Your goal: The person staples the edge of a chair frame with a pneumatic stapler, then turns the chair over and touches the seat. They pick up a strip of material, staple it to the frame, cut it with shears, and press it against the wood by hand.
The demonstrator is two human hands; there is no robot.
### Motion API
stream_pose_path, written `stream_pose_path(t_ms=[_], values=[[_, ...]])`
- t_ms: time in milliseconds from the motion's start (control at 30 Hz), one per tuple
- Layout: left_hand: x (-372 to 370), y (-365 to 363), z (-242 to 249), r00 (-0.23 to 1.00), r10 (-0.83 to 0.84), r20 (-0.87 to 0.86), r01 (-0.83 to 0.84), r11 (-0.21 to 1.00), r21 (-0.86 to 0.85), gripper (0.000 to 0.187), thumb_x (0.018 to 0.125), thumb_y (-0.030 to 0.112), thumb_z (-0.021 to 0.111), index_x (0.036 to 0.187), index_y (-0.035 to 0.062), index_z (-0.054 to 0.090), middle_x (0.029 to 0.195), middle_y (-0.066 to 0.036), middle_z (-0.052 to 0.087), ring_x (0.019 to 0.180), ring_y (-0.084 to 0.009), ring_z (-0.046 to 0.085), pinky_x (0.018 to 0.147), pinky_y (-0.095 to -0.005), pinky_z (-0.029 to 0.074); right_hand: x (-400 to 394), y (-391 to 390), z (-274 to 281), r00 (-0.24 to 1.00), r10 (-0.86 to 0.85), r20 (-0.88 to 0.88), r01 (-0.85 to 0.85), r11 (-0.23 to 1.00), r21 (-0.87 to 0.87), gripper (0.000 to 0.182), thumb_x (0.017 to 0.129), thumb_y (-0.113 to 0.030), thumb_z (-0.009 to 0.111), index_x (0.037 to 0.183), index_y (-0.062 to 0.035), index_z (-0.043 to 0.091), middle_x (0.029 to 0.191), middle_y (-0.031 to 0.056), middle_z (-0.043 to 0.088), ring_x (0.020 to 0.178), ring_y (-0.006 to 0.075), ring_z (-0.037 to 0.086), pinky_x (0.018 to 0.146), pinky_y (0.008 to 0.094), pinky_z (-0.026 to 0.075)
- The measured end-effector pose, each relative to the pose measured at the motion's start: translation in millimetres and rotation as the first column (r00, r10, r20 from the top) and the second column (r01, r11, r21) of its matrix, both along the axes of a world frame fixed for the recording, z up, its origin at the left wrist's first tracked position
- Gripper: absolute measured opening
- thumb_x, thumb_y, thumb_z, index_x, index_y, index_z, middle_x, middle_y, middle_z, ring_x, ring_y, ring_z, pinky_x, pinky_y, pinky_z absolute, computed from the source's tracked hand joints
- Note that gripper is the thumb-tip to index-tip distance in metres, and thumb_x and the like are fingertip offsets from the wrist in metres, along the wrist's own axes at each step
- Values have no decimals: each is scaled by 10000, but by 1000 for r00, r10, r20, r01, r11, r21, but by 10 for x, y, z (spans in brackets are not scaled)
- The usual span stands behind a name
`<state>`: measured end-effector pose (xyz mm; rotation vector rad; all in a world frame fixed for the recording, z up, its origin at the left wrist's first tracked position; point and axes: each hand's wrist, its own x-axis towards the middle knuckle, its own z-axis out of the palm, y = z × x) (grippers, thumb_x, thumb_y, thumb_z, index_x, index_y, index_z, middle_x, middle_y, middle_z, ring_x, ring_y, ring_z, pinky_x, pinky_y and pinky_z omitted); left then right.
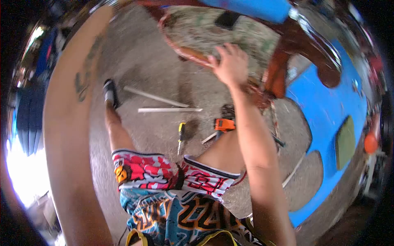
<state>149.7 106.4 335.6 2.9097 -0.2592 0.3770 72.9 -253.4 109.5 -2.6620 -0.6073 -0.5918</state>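
My right hand [232, 65] rests on the curved red-brown rim [186, 52] of a worn, speckled panel [201, 28], with the fingers laid over the edge and gripping it. My left arm [78, 102], tattooed on the forearm, is raised along the left side. It runs out of the top of the view, so the left hand is hidden. Below me are my patterned shorts [172, 197] and my legs, with a black sandal [110, 92] on the far foot.
On the concrete floor lie two white strips [170, 110], a yellow-and-black screwdriver [181, 133] and an orange tool [225, 124]. A bright blue body panel [328, 110] with cut-outs fills the right. A red-brown frame [283, 61] and a chrome tube [316, 37] rise beside it.
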Motion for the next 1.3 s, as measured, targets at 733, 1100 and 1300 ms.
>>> stream_pose_path(t_ms=[733, 1100, 1300], values=[[344, 408, -342, 952, -110, 285, 195, 937, -292, 458, 887, 425, 606, 930, -31, 615, 831, -245, 621, 730, -320, 651, 682, -467, 484, 114, -394, -224, 729, 590, -347, -23, 528, 849, 414, 912, -231, 620, 1306, -112, 571, 1274, 93, 606, 1151, 175, 576, 976, 293, 436], [248, -414, -434, 622, -403, 671, 358, 909, 214, 470, 935, 344, 560, 684, -50, 517, 632, -218, 587, 555, -353, 568, 533, -493, 407, 191, -513, 135, 734, 394, -553, 95, 747, 658, 433, 965, -254, 598, 1332, -37, 517, 1229, 100, 605, 1162, 211, 561, 960, 333, 461], [543, -654, -697, 618, -399, 677, 467, 880, 93, 440, 947, 340, 538, 719, -36, 512, 668, -198, 585, 574, -344, 550, 555, -473, 397, -473, -876, 156, 898, 23, -440, 102, 961, 258, 354, 913, -156, 614, 1255, -67, 595, 1276, 103, 604, 1177, 212, 564, 1022, 338, 407]])
